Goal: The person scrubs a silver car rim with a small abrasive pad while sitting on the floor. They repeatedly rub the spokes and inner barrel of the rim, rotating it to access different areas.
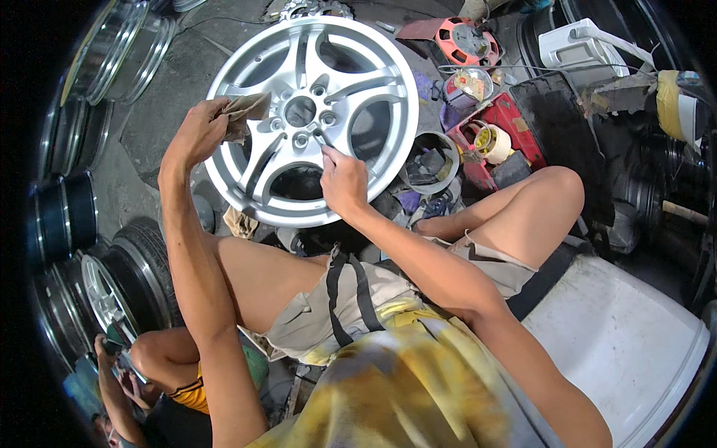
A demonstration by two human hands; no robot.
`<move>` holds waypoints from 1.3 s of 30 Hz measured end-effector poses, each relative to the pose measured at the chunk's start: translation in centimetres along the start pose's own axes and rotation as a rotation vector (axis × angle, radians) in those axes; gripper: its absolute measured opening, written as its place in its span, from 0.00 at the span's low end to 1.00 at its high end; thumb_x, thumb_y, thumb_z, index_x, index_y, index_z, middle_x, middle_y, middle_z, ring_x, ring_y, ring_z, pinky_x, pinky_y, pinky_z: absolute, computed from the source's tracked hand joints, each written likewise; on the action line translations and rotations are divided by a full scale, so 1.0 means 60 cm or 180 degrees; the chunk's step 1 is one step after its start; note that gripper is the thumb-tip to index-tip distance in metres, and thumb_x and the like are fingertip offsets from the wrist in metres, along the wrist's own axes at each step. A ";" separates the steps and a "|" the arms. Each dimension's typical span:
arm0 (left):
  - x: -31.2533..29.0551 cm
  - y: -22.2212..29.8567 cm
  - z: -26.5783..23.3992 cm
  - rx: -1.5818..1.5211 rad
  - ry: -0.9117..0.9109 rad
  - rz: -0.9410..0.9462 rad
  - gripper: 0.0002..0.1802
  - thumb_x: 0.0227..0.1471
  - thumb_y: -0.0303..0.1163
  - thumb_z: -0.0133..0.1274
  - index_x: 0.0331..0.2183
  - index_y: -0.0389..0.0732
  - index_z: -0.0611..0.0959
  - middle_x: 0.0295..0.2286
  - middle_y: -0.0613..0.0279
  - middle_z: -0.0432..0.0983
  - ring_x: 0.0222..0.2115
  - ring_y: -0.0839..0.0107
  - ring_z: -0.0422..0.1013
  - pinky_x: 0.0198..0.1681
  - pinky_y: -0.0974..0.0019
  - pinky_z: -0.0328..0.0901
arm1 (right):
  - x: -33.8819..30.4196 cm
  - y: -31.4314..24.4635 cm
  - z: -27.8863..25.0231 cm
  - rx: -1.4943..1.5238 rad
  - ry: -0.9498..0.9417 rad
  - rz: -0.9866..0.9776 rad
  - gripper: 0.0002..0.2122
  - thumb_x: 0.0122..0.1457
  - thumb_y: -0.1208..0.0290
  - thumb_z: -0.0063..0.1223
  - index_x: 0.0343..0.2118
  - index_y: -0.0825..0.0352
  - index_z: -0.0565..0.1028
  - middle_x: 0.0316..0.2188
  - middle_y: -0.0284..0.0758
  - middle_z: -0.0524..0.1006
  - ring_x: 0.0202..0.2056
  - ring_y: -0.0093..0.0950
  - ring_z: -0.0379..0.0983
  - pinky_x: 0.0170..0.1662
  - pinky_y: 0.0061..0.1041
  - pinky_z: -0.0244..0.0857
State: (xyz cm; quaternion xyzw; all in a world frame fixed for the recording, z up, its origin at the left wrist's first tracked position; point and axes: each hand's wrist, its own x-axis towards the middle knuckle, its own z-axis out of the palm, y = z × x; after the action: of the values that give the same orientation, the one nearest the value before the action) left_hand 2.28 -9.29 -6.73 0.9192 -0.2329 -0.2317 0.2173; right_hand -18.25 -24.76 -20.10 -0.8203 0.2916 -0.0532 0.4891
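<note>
A silver alloy wheel rim [399, 134] with paired spokes lies face up in front of my knees. My left hand [198, 131] is at its left edge, fingers closed on a crumpled, folded brown cloth [248, 112] that reaches over the rim toward the hub. My right hand [345, 181] is curled over the near spoke, just below the bolt holes. Its fingers are pinched together near a bolt hole, and whatever they hold is too small to make out. Another tan cloth [239, 223] lies below the rim's near left edge.
Right of the wheel stand a grey bucket [432, 187] with dark blocks, a red crate [515, 131] with a tape roll [493, 142], and an orange round reel [467, 42]. Rims [123, 52] and a tire [146, 261] line the left. Another person [160, 373] sits at lower left.
</note>
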 end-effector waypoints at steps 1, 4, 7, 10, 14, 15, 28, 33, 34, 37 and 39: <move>0.000 -0.004 0.000 -0.0006 -0.0001 0.0029 0.18 0.57 0.28 0.41 0.40 0.30 0.82 0.21 0.62 0.71 0.21 0.74 0.65 0.26 0.64 0.62 | 0.003 -0.007 0.003 -0.0112 0.0063 0.0103 0.12 0.63 0.75 0.49 0.46 0.67 0.81 0.33 0.52 0.81 0.38 0.50 0.79 0.42 0.46 0.71; 0.000 -0.030 0.004 0.0022 -0.0044 0.0008 0.17 0.57 0.28 0.42 0.40 0.29 0.82 0.21 0.61 0.72 0.22 0.73 0.66 0.27 0.63 0.63 | -0.043 0.006 -0.040 0.0024 -0.0270 0.0376 0.12 0.64 0.73 0.49 0.46 0.66 0.81 0.31 0.53 0.81 0.37 0.51 0.79 0.43 0.46 0.72; 0.001 -0.030 0.019 0.0059 -0.0105 -0.0022 0.16 0.57 0.28 0.42 0.40 0.30 0.81 0.24 0.58 0.75 0.25 0.70 0.69 0.31 0.62 0.66 | -0.084 0.037 -0.070 0.0204 -0.0284 0.0315 0.12 0.64 0.73 0.49 0.46 0.66 0.82 0.30 0.53 0.80 0.36 0.52 0.79 0.42 0.47 0.72; 0.017 -0.010 0.039 -0.0082 -0.0386 0.0072 0.15 0.57 0.26 0.43 0.41 0.30 0.81 0.28 0.55 0.78 0.29 0.67 0.74 0.38 0.60 0.70 | -0.031 0.025 -0.024 0.0050 0.0037 0.0070 0.12 0.63 0.74 0.49 0.46 0.65 0.82 0.30 0.54 0.80 0.36 0.52 0.79 0.42 0.47 0.72; 0.019 0.030 0.099 -0.0122 -0.0581 -0.0004 0.16 0.56 0.24 0.44 0.44 0.31 0.81 0.33 0.50 0.83 0.33 0.62 0.80 0.41 0.57 0.74 | -0.029 0.028 -0.010 -0.0031 0.0057 -0.0035 0.13 0.63 0.74 0.49 0.47 0.63 0.82 0.31 0.53 0.80 0.37 0.51 0.79 0.43 0.47 0.72; 0.030 0.015 0.118 0.0171 -0.0668 0.0129 0.18 0.55 0.25 0.47 0.47 0.33 0.80 0.38 0.47 0.82 0.38 0.57 0.80 0.45 0.54 0.73 | -0.044 0.032 -0.022 0.0121 0.0049 -0.0127 0.13 0.63 0.74 0.49 0.47 0.63 0.82 0.31 0.53 0.80 0.37 0.51 0.79 0.43 0.47 0.72; -0.004 -0.004 0.278 0.0599 -0.0186 0.1362 0.26 0.48 0.18 0.52 0.52 0.33 0.74 0.55 0.38 0.62 0.51 0.38 0.68 0.54 0.47 0.67 | -0.021 0.042 -0.028 -0.0208 -0.0026 -0.0650 0.12 0.62 0.74 0.50 0.45 0.66 0.81 0.25 0.52 0.79 0.32 0.51 0.79 0.38 0.47 0.72; -0.060 0.037 0.373 0.3212 0.0548 0.1348 0.34 0.57 0.32 0.44 0.60 0.19 0.67 0.60 0.32 0.64 0.63 0.41 0.60 0.69 0.51 0.52 | -0.047 0.048 -0.173 0.0585 -0.1413 0.0677 0.14 0.71 0.69 0.43 0.50 0.65 0.79 0.23 0.38 0.82 0.24 0.19 0.78 0.30 0.25 0.73; -0.069 0.046 0.381 0.3199 0.0576 0.1328 0.34 0.57 0.32 0.44 0.60 0.19 0.67 0.60 0.30 0.63 0.63 0.41 0.59 0.69 0.51 0.51 | -0.033 0.065 -0.180 0.0790 -0.1087 0.0539 0.14 0.71 0.70 0.41 0.51 0.66 0.78 0.24 0.37 0.83 0.25 0.20 0.79 0.31 0.24 0.74; -0.117 0.070 0.406 0.2421 0.0785 0.1438 0.34 0.55 0.26 0.46 0.59 0.14 0.64 0.60 0.24 0.59 0.62 0.37 0.59 0.69 0.50 0.52 | 0.026 0.090 -0.214 0.0924 -0.0481 0.0201 0.13 0.71 0.73 0.42 0.51 0.70 0.77 0.28 0.37 0.82 0.31 0.22 0.82 0.36 0.22 0.75; -0.159 0.122 0.396 0.3069 -0.0067 0.1795 0.33 0.55 0.26 0.46 0.58 0.13 0.66 0.59 0.23 0.60 0.62 0.35 0.60 0.69 0.49 0.53 | 0.052 0.093 -0.246 0.1399 -0.0500 0.0396 0.12 0.69 0.74 0.47 0.51 0.73 0.77 0.33 0.39 0.83 0.38 0.24 0.83 0.39 0.23 0.76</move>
State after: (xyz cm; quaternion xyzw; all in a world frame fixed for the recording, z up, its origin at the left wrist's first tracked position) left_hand -20.11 -17.02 -18.88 0.8143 -0.5515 -0.0411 -0.1765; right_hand -23.56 -39.76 -17.79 -0.6762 0.2840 -0.0212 0.6794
